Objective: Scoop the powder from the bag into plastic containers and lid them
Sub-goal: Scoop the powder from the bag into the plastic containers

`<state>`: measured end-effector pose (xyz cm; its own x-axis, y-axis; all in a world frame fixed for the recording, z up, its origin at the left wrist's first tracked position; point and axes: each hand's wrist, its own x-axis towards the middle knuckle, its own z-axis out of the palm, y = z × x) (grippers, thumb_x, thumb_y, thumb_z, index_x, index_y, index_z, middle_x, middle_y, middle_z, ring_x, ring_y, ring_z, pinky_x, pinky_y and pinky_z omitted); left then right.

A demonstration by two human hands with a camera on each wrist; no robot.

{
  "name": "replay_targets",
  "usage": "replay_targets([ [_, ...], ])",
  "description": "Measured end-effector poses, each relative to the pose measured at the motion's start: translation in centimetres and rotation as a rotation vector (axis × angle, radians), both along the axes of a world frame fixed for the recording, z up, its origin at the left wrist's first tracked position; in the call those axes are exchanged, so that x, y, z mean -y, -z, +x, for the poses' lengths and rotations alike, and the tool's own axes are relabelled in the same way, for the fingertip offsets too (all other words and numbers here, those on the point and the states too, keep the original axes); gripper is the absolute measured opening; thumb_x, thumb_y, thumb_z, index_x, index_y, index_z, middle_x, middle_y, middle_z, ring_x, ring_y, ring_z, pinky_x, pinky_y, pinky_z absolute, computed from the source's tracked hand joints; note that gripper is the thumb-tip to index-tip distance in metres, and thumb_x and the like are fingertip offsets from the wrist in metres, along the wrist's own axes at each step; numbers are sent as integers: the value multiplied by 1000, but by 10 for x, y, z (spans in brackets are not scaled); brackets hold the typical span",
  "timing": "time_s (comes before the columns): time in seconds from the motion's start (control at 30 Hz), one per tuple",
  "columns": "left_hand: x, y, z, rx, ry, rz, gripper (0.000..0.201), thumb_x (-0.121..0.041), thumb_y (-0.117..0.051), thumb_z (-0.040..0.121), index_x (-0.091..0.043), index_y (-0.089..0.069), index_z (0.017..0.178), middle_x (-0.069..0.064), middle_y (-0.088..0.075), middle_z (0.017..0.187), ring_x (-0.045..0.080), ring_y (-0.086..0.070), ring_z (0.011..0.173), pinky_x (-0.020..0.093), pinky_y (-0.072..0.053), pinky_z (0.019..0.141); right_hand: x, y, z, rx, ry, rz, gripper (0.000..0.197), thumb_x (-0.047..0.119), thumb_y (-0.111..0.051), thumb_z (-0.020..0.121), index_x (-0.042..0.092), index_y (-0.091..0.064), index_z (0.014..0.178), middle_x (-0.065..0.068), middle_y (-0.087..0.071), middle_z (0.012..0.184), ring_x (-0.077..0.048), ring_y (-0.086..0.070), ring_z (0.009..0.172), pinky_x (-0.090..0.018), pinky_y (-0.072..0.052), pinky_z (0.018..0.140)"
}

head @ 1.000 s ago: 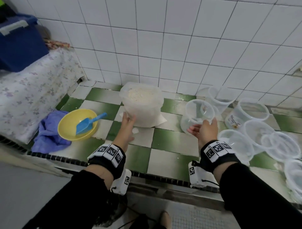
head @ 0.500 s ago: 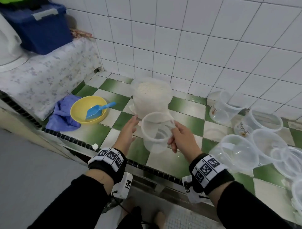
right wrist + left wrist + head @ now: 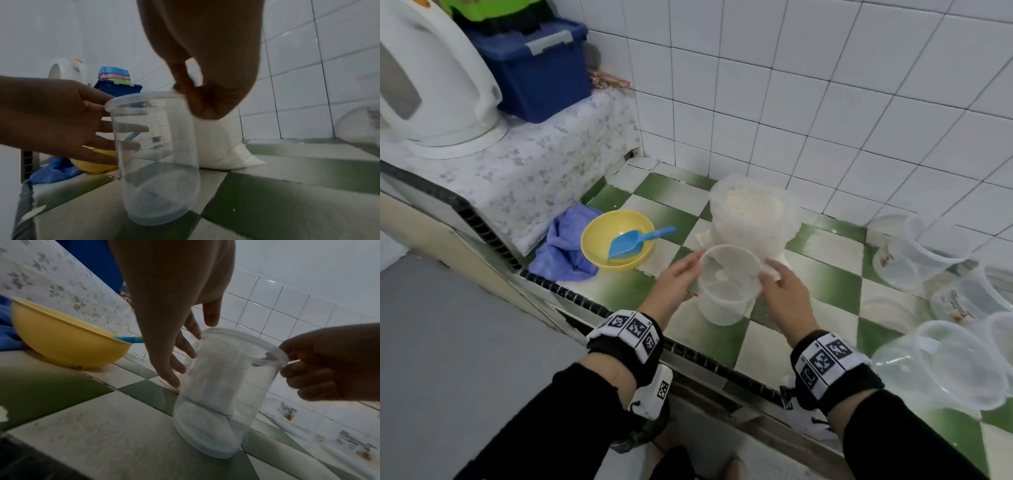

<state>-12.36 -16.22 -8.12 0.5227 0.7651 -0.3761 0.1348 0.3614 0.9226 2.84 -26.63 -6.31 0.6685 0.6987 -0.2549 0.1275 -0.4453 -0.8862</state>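
Note:
An empty clear plastic container (image 3: 726,287) (image 3: 222,392) (image 3: 156,159) stands upright on the green-and-white tiled counter (image 3: 571,284), just in front of the open bag of white powder (image 3: 753,219) (image 3: 222,146). My right hand (image 3: 780,291) (image 3: 197,100) pinches its rim on the right side. My left hand (image 3: 678,277) (image 3: 180,350) has straight fingers laid against the container's left wall. A blue scoop (image 3: 635,241) lies in a yellow bowl (image 3: 616,240) (image 3: 65,339) to the left.
Several empty clear containers (image 3: 914,253) crowd the counter's right end. A blue cloth (image 3: 565,246) lies left of the bowl. A white kettle (image 3: 431,78) and a blue box (image 3: 534,65) stand on the cloth-covered shelf at the left. The tiled wall rises right behind the bag.
My right hand carried the container from the right-hand group over to the front of the bag and set it down on the counter. My left hand left the bag and came against the container's side.

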Motion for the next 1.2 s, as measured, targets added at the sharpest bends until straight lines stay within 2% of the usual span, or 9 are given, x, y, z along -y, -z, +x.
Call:
replay_targets([
  [0.1,-11,0,-12,6,-82,60,24,-22,-54,97,-23,-66,117,-5,-65,114,8,-59,103,22,-48,77,-7,-13,-12,226,226,157,26,18,-49,93,18,-55,119,4,-47,63,-8,-45,56,-22,-43,58],
  [0.27,-50,0,-51,-2,-429,195,14,-13,-54,96,-19,-62,87,-3,-63,87,13,-58,85,23,-47,75,-46,-44,-59,247,132,370,21,9,-50,91,25,-57,103,6,-42,60,-1,-40,51,-8,-38,54],
  [0.4,-94,10,-88,-277,-624,298,10,-21,-58,92,-18,-61,101,11,-59,110,26,-58,98,38,-49,84,-87,-38,-105,162,8,419,23,2,-48,90,19,-60,99,4,-43,63,-1,-37,48,-12,-33,48],
  [0.5,-119,25,-111,-380,-593,189,35,-26,-57,89,-17,-58,122,12,-55,124,28,-59,98,45,-51,89,-118,-18,-129,205,-133,223,27,8,-49,91,20,-56,114,-3,-50,102,-6,-52,80,-15,-43,73],
  [0.57,-131,37,-119,-414,-491,110,51,-29,-57,87,-19,-49,136,10,-57,122,29,-59,102,44,-51,91,-134,-4,-136,200,-171,84,39,11,-50,92,17,-48,130,-7,-38,125,-18,-49,109,-23,-39,99],
  [0.63,-142,49,-124,-413,-390,24,65,-33,-55,82,-22,-39,144,9,-61,116,34,-60,104,50,-51,92,-147,5,-138,151,-134,20,50,12,-51,92,17,-37,140,-11,-28,136,-24,-42,120,-31,-36,106],
  [0.83,-150,44,-120,-356,-272,-84,30,-17,-50,91,-40,-50,110,9,-59,117,36,-59,103,56,-55,83,-180,20,-118,68,-33,-105,60,10,-48,96,13,-19,148,-11,-12,153,-25,-33,134,-28,-28,109],
  [1.0,-154,41,-116,-279,-309,-119,30,-16,-45,95,-39,-54,113,7,-60,116,34,-61,102,56,-57,76,-199,23,-107,138,-71,-217,47,18,-56,93,5,-43,136,-15,-47,135,-27,-49,120,-30,-38,97],
  [1.2,-159,41,-108,-234,-294,-96,33,-13,-44,96,-35,-54,119,5,-64,109,33,-62,101,55,-57,78,-201,20,-102,198,-144,-299,22,20,-60,90,4,-71,102,-14,-68,97,-18,-54,77,-26,-42,70],
])
